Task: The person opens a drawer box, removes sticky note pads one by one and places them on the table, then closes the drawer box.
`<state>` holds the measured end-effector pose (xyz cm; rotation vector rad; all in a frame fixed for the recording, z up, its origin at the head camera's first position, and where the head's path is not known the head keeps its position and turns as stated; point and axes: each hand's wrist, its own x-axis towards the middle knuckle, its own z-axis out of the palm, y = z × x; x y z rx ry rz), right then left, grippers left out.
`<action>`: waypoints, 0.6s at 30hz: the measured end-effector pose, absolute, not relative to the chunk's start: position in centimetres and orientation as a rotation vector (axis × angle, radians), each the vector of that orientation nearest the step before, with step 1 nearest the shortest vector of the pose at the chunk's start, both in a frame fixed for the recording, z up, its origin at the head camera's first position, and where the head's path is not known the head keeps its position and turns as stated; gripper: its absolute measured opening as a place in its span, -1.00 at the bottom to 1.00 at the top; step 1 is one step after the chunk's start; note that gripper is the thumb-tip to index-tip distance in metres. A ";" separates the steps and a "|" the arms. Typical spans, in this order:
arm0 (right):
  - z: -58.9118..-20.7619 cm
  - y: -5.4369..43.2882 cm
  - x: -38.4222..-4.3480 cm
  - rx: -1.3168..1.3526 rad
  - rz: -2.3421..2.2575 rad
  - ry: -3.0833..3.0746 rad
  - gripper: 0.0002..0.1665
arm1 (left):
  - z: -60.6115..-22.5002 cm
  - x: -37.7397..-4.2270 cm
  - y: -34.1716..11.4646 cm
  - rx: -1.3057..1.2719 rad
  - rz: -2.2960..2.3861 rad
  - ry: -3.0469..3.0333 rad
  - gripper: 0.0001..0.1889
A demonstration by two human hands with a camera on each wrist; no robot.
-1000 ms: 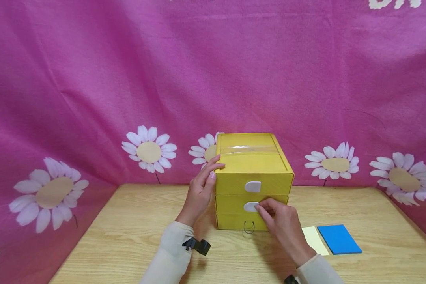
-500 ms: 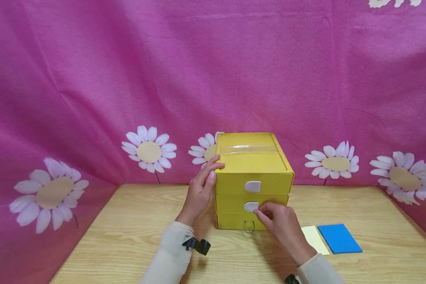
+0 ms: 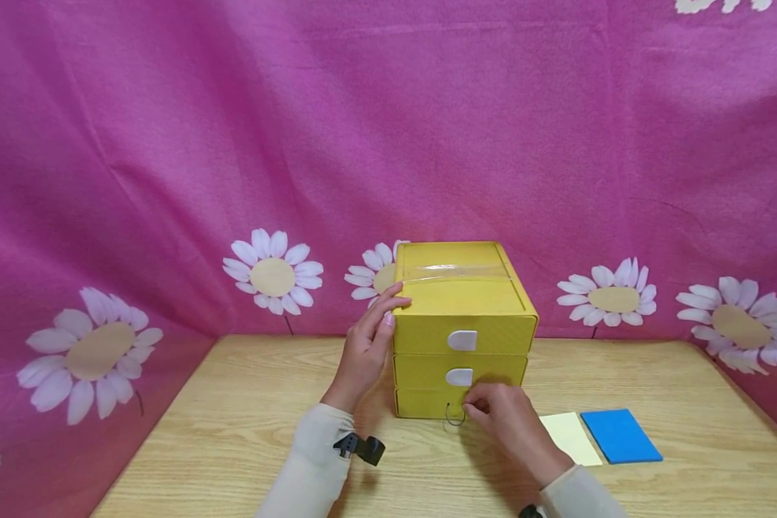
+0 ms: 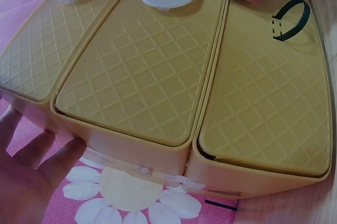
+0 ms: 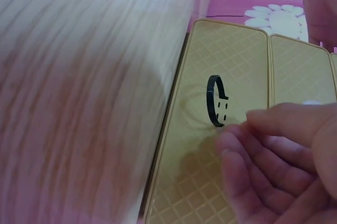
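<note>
A yellow three-drawer box (image 3: 466, 298) stands on the table, its drawers pushed in. My left hand (image 3: 362, 352) rests against its left side, fingers extended at the top edge; the left wrist view shows these fingers (image 4: 66, 160) along the wall. The upper two drawers have white tab handles (image 3: 460, 377). On the bottom drawer is a black loop handle (image 5: 213, 100). Beside that loop, my right hand (image 3: 508, 421) has its fingers loosely bent, with thumb and fingertips close to the loop's end and nothing seen between them.
To the right of the box, a pale yellow note pad (image 3: 571, 437) lies partly behind my right wrist, next to a blue pad (image 3: 621, 436). Clear tape (image 3: 456, 272) crosses the box top. A pink flowered cloth (image 3: 388, 144) hangs behind the wooden table (image 3: 233, 432).
My right hand has left the middle drawer's white tab and moved down to the black loop on the bottom drawer. My left hand and the box have stayed put.
</note>
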<state>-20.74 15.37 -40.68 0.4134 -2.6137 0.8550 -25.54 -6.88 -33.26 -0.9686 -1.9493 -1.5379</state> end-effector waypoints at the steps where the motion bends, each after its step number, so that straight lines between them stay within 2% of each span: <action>1: -40.7 15.3 -20.7 0.428 0.866 -2.630 -0.83 | -33.3 -25.5 -6.9 -0.967 -1.536 -1.950 -0.69; 11: -41.4 15.2 -20.8 0.598 0.832 -2.627 -0.77 | -33.2 -25.5 -6.9 -0.966 -1.538 -1.954 -0.69; 18: -41.6 15.1 -20.7 0.622 0.790 -2.634 -0.77 | -33.2 -25.5 -6.9 -0.964 -1.536 -1.957 -0.69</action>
